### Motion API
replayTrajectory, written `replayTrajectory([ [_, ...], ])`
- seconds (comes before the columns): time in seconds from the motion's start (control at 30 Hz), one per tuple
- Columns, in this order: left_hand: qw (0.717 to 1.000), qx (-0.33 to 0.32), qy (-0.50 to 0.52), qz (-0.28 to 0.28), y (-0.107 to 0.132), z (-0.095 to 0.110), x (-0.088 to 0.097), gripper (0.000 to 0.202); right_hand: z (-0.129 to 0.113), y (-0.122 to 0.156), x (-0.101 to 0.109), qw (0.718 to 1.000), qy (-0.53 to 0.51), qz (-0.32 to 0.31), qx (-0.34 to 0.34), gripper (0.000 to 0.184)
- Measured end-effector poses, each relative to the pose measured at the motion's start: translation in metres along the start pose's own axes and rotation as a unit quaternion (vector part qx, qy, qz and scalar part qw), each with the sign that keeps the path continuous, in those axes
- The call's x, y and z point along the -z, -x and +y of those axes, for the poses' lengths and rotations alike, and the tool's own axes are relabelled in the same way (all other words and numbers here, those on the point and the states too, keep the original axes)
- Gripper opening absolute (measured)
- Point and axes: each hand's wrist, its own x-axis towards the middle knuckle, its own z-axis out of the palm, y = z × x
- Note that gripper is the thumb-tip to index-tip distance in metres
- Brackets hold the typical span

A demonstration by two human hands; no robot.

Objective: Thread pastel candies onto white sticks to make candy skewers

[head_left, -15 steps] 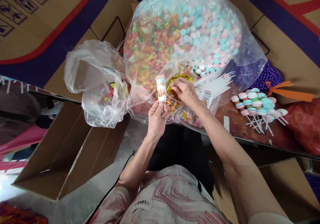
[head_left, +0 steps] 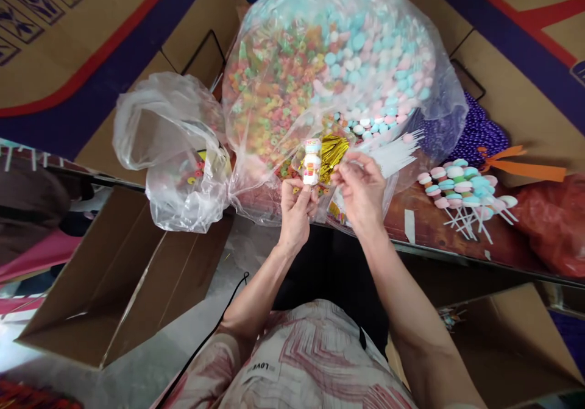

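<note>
Upright in my left hand [head_left: 298, 214] is a candy lollipop [head_left: 312, 162] in a clear printed wrapper, pinched at its lower end between thumb and fingers. Just right of it, my right hand [head_left: 362, 191] has thumb and forefinger pinched together around a gold twist tie, only faintly visible. A pile of gold twist ties [head_left: 334, 156] lies behind, between the two hands. Below my right fingers are printed wrappers [head_left: 337, 209], partly covered by the hand. White sticks [head_left: 397, 156] lie to the right of the pile.
A big clear bag of ring candies [head_left: 269, 92] and pastel candies [head_left: 388, 61] fills the table's back. Another plastic bag [head_left: 183, 183] stands left. Candy lollipops [head_left: 461, 186] and a red bag [head_left: 555, 226] lie right. Open cardboard boxes [head_left: 123, 281] stand below the table edge.
My right hand has drawn back from the gold twist ties toward me, fingers pinched. My left hand has moved slightly right with the lollipop, bringing the hands closer together.
</note>
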Motion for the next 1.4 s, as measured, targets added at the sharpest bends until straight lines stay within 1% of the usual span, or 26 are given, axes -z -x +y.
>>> replayTrajectory([
  [0.07,0.999,0.021,0.000,-0.034,0.003,-0.001,-0.006,0.038,-0.001,0.026,0.002,0.999,-0.027,0.015,-0.043,0.027],
  [0.1,0.998,0.032,0.002,-0.048,0.005,-0.001,-0.009,0.036,-0.001,0.038,0.003,0.998,-0.027,0.034,-0.047,0.026],
  [0.17,0.996,0.053,0.004,-0.065,0.009,-0.001,-0.013,0.032,-0.001,0.058,0.007,0.997,0.003,0.077,-0.031,0.022],
  [0.23,0.995,0.071,-0.001,-0.072,0.013,-0.003,-0.016,0.029,-0.002,0.071,0.013,0.993,0.056,0.099,-0.015,0.017],
  [0.33,0.993,0.076,-0.020,-0.090,0.018,-0.008,-0.017,0.031,-0.006,0.080,0.027,0.992,0.099,0.079,-0.023,0.014],
  [0.4,0.992,0.064,-0.040,-0.106,0.020,-0.014,-0.017,0.034,-0.011,0.082,0.035,0.992,0.107,0.061,-0.030,0.016],
  [0.5,0.990,0.049,-0.064,-0.114,0.022,-0.021,-0.017,0.037,-0.017,0.082,0.044,0.991,0.126,0.035,-0.034,0.017],
  [0.57,0.988,0.061,-0.061,-0.125,0.023,-0.022,-0.018,0.039,-0.018,0.083,0.049,0.991,0.122,0.020,-0.042,0.018],
  [0.6,0.987,0.078,-0.053,-0.134,0.024,-0.021,-0.019,0.041,-0.018,0.084,0.052,0.993,0.108,0.013,-0.050,0.019],
  [0.67,0.978,0.134,-0.031,-0.159,0.025,-0.016,-0.022,0.044,-0.016,0.086,0.057,0.995,0.055,-0.010,-0.080,0.024],
  [0.73,0.959,0.215,-0.004,-0.186,0.028,-0.010,-0.023,0.046,-0.015,0.088,0.064,0.993,-0.002,-0.043,-0.107,0.028],
  [0.77,0.944,0.262,0.011,-0.198,0.029,-0.007,-0.024,0.045,-0.015,0.090,0.068,0.992,-0.018,-0.057,-0.108,0.029],
  [0.8,0.927,0.310,0.027,-0.208,0.030,-0.005,-0.024,0.044,-0.016,0.091,0.073,0.993,-0.020,-0.066,-0.098,0.029],
  [0.87,0.891,0.393,0.057,-0.219,0.031,-0.002,-0.024,0.040,-0.020,0.093,0.083,0.995,0.010,-0.083,-0.062,0.027],
  [0.93,0.867,0.438,0.067,-0.227,0.032,-0.004,-0.025,0.038,-0.024,0.094,0.091,0.991,0.056,-0.110,-0.042,0.025],
  [0.97,0.864,0.443,0.062,-0.233,0.032,-0.007,-0.025,0.039,-0.025,0.094,0.094,0.989,0.075,-0.123,-0.040,0.023],
  [1.0,0.866,0.436,0.049,-0.240,0.033,-0.010,-0.026,0.041,-0.026,0.094,0.096,0.987,0.091,-0.128,-0.041,0.021],
  [1.03,0.875,0.418,0.030,-0.244,0.035,-0.015,-0.027,0.044,-0.025,0.094,0.096,0.986,0.103,-0.124,-0.038,0.019],
  [1.07,0.889,0.388,0.008,-0.242,0.037,-0.020,-0.028,0.047,-0.024,0.095,0.096,0.987,0.114,-0.111,-0.030,0.017],
  [1.13,0.929,0.294,-0.043,-0.221,0.042,-0.029,-0.030,0.049,-0.019,0.097,0.093,0.988,0.135,-0.075,-0.010,0.012],
  [1.2,0.960,0.177,-0.099,-0.194,0.048,-0.037,-0.030,0.044,-0.013,0.100,0.089,0.986,0.159,-0.050,-0.001,0.010],
  [1.27,0.968,0.081,-0.155,-0.179,0.053,-0.040,-0.029,0.035,-0.009,0.103,0.086,0.983,0.182,-0.037,-0.006,0.009],
  [1.3,0.966,0.049,-0.181,-0.175,0.055,-0.040,-0.028,0.030,-0.009,0.104,0.086,0.981,0.188,-0.034,-0.014,0.008],
  [1.37,0.961,0.015,-0.217,-0.168,0.057,-0.039,-0.026,0.023,-0.010,0.105,0.085,0.982,0.183,-0.029,-0.038,0.007],
  [1.4,0.961,0.014,-0.222,-0.163,0.057,-0.038,-0.025,0.021,-0.012,0.105,0.085,0.983,0.176,-0.028,-0.048,0.006],
])
